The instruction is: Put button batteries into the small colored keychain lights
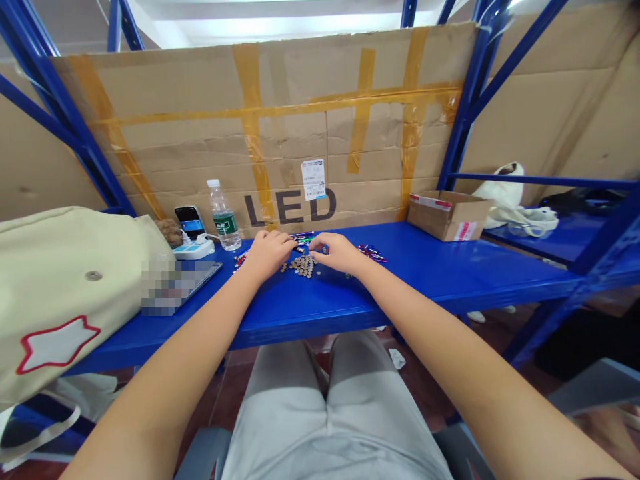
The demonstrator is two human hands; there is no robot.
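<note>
Both hands work close together over the blue table. My left hand (pixel 273 253) is closed, palm down, its fingertips at a small dark piece (pixel 299 249); its grip is too small to make out. Across from it, my right hand (pixel 336 253) is curled with thumb and finger drawn together, and what they hold cannot be made out. Between and just below the hands lies a pile of small round metal discs (pixel 303 267), like button cells. Small shiny red and purple pieces (pixel 373 253) lie right of my right hand. More coloured pieces (pixel 303 237) lie behind the hands, partly hidden.
At left on the blue table (pixel 425 270) are a cream bag (pixel 65 267), a tablet-like device (pixel 197 283), a power strip (pixel 195 249), a phone (pixel 189 220) and a water bottle (pixel 224 217). A cardboard box (pixel 447 215) stands at right. Tall cardboard (pixel 200 153) closes the back.
</note>
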